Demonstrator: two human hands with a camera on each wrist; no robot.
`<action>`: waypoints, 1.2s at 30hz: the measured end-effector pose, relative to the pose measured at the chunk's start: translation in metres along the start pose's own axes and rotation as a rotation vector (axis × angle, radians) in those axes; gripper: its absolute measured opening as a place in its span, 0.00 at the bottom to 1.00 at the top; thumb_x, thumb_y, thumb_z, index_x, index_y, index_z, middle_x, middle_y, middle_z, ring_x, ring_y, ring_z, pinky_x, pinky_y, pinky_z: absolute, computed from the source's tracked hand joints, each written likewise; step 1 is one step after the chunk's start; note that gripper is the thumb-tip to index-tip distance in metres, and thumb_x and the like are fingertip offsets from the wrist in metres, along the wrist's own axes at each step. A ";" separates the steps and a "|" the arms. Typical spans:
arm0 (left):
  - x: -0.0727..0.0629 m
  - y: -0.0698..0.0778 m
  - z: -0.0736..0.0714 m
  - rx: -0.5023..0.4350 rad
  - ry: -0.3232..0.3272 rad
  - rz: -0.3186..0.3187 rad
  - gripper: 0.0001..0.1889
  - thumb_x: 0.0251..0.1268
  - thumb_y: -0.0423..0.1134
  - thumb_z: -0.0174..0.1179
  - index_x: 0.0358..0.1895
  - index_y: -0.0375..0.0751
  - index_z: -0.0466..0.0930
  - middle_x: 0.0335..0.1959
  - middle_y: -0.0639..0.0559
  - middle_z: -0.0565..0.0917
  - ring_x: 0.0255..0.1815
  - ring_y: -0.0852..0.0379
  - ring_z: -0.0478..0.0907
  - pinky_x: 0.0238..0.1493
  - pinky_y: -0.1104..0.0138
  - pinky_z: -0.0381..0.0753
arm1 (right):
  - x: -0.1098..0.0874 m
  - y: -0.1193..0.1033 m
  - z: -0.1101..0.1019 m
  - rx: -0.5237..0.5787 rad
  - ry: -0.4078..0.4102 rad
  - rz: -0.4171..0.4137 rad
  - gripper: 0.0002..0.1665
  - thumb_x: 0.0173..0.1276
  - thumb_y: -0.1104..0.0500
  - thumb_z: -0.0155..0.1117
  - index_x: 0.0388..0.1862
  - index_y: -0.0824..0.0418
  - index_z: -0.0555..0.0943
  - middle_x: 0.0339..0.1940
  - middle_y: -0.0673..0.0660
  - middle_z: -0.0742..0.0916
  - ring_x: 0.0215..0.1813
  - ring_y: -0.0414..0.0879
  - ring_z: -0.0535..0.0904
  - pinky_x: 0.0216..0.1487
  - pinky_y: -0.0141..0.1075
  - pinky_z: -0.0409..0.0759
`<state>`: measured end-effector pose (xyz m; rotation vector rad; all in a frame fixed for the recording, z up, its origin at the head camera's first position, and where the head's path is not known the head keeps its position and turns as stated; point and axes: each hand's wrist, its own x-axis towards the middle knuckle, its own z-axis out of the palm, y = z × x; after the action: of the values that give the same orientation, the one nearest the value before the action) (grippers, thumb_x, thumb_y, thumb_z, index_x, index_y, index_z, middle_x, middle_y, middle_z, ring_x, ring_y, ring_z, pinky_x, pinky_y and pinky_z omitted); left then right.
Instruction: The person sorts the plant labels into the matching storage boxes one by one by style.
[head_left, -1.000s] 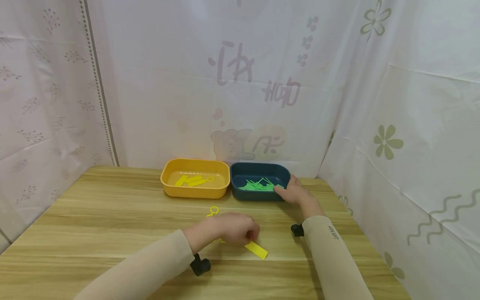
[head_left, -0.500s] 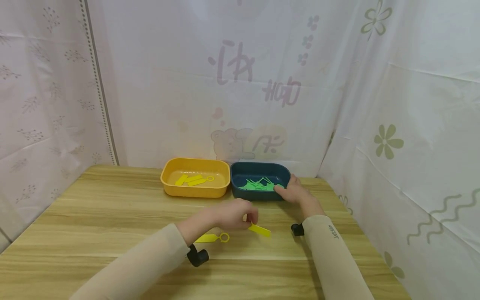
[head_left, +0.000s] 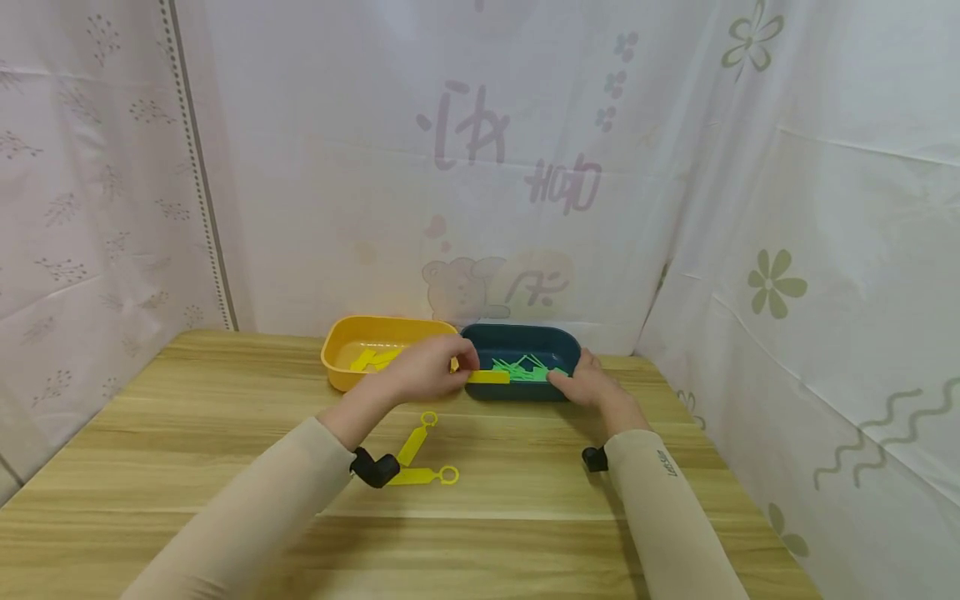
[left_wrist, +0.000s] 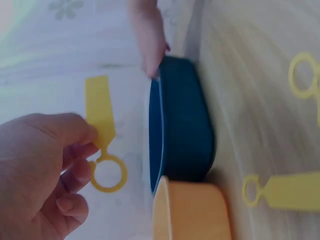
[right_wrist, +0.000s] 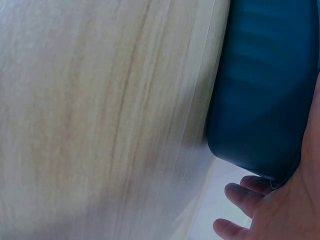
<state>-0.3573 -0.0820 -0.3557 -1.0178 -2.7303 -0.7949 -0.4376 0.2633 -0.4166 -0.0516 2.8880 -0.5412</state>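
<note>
My left hand [head_left: 429,368] pinches a yellow plastic tag with a ring end [left_wrist: 99,102] between thumb and fingers. In the head view it is over the near right side of the orange-yellow bin [head_left: 339,377], and the tag's flat end overlaps the dark blue bin [head_left: 525,391]. The left wrist view shows the ring hanging below the fingertips. My right hand [head_left: 592,385] grips the dark blue bin's right end, thumb over the rim and fingers outside. Green thin pieces [head_left: 517,367] lie inside that bin. Several yellow tags [head_left: 367,359] lie in the orange-yellow bin, partly hidden by my left hand.
Two more yellow tags, one angled [head_left: 412,446] and one lying crosswise [head_left: 412,476], rest on the wooden table [head_left: 225,433] below my left forearm. Both bins stand side by side near the back edge, before a patterned white curtain [head_left: 337,208].
My left hand has carried the yellow tag up from the table, away from me and leftward to the bins, uncovering the two tags on the table. The right hand has stayed put.
</note>
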 end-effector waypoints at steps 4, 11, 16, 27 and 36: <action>0.000 -0.013 -0.011 -0.012 0.082 -0.098 0.07 0.79 0.35 0.66 0.53 0.44 0.87 0.50 0.50 0.88 0.51 0.49 0.84 0.62 0.58 0.88 | -0.001 0.000 -0.001 0.013 -0.002 0.000 0.69 0.82 0.26 0.46 0.89 0.73 0.27 0.91 0.78 0.40 0.88 0.82 0.45 0.85 0.74 0.51; -0.004 -0.038 -0.025 -0.024 0.172 -0.241 0.08 0.79 0.35 0.65 0.54 0.40 0.86 0.51 0.45 0.87 0.48 0.47 0.82 0.57 0.55 0.87 | -0.002 -0.001 0.000 0.020 -0.005 0.001 0.68 0.83 0.27 0.46 0.89 0.73 0.27 0.91 0.77 0.40 0.88 0.83 0.44 0.85 0.75 0.50; -0.005 -0.053 -0.027 0.013 0.233 -0.290 0.09 0.80 0.35 0.63 0.55 0.39 0.86 0.53 0.42 0.87 0.49 0.45 0.82 0.55 0.53 0.88 | -0.003 -0.001 0.000 0.021 0.000 0.001 0.68 0.83 0.28 0.46 0.89 0.73 0.27 0.91 0.77 0.40 0.88 0.83 0.43 0.85 0.75 0.49; -0.014 -0.074 -0.024 0.060 0.273 -0.335 0.17 0.81 0.39 0.63 0.66 0.39 0.83 0.64 0.40 0.82 0.59 0.40 0.85 0.61 0.47 0.87 | -0.005 -0.003 0.000 0.023 0.005 0.004 0.67 0.83 0.28 0.46 0.89 0.73 0.27 0.91 0.76 0.40 0.88 0.83 0.44 0.85 0.76 0.49; -0.018 -0.078 -0.024 0.061 0.219 -0.369 0.18 0.80 0.41 0.63 0.66 0.42 0.83 0.65 0.43 0.82 0.60 0.41 0.84 0.61 0.48 0.86 | -0.006 -0.003 -0.001 0.007 0.001 0.004 0.67 0.83 0.28 0.46 0.89 0.73 0.27 0.91 0.77 0.40 0.89 0.81 0.45 0.86 0.73 0.51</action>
<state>-0.3954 -0.1543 -0.3737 -0.3888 -2.7596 -0.8099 -0.4321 0.2615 -0.4132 -0.0441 2.8867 -0.5500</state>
